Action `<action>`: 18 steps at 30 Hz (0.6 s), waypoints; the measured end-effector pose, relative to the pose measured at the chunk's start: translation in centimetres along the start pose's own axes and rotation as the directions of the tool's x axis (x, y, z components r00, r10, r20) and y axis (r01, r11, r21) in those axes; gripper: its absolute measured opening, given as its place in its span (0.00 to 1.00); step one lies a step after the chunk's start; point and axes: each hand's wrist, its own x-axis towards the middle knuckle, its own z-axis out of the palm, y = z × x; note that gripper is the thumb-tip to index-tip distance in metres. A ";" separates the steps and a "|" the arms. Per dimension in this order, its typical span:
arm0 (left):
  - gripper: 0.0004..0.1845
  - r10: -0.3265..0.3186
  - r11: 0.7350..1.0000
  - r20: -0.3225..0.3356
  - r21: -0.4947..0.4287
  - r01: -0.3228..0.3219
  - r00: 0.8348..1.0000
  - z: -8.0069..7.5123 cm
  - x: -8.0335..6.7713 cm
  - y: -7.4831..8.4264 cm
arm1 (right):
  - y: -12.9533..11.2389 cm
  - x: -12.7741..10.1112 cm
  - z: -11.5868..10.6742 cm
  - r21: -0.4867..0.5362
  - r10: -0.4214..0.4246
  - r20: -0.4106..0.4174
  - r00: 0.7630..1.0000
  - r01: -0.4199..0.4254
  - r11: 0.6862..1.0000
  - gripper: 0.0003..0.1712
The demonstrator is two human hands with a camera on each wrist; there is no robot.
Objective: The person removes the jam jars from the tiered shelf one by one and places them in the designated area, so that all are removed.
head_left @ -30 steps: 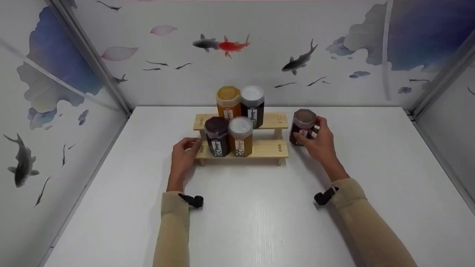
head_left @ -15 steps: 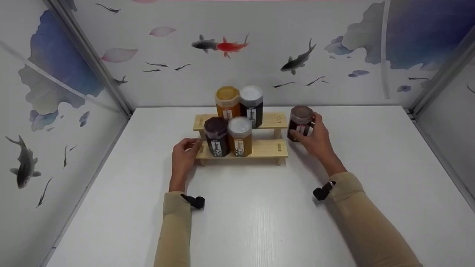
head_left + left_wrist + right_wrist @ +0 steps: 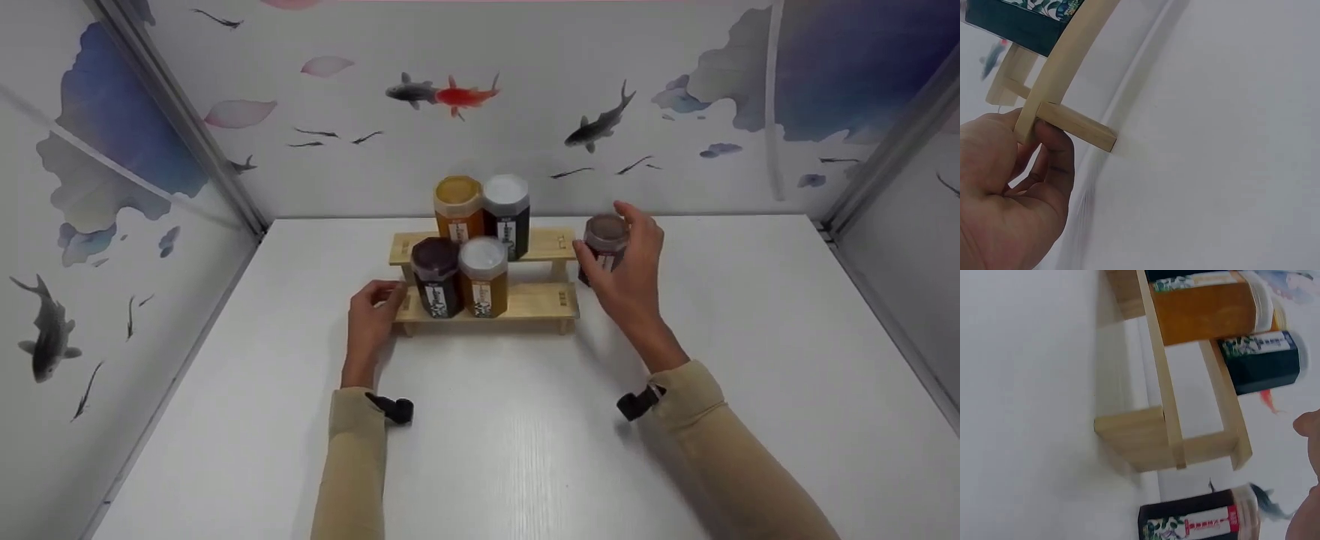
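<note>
A two-step wooden rack (image 3: pixel 536 300) stands on the white table. My left hand (image 3: pixel 367 315) pinches the left end of its lower step, as the left wrist view shows with thumb and fingers about the wood (image 3: pixel 1064 73). To the rack's right, a dark jar with a brownish lid (image 3: pixel 606 231) stands upright on the table. My right hand (image 3: pixel 634 262) is spread beside and over this jar, thumb and fingers apart. In the right wrist view a gap shows between the thumb (image 3: pixel 1306 424) and the dark jar with a red-and-white label (image 3: pixel 1202 520).
On the lower step stand a dark-lidded jar (image 3: pixel 436 277) and a white-lidded amber jar (image 3: pixel 484 277). The upper step carries a yellow-lidded jar (image 3: pixel 459 202) and a white-lidded dark jar (image 3: pixel 507 210). Behind the table rises a wall (image 3: pixel 330 172) printed with fish.
My right hand held the dark jar and shifted it slightly back, against the rack's right side. Now its fingers have spread and come off the jar. The left hand stays put.
</note>
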 end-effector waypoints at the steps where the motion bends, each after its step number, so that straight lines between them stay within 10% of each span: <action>1: 0.16 -0.004 1.000 0.000 0.004 0.004 1.000 0.0 0.0 0.1 | -0.6 -0.2 0.4 0.022 -0.037 0.003 0.999 0.037 0.999 0.42; 5: 0.16 -0.024 1.000 -0.003 0.017 0.024 1.000 0.1 0.0 0.2 | -2.6 -1.6 2.1 0.111 -0.108 0.097 0.989 0.097 0.989 0.37; 18: 0.15 -0.062 0.998 -0.016 -0.021 0.062 0.998 0.3 -0.3 0.5 | -5.6 -5.7 8.0 0.216 0.000 0.328 0.945 -0.075 0.973 0.44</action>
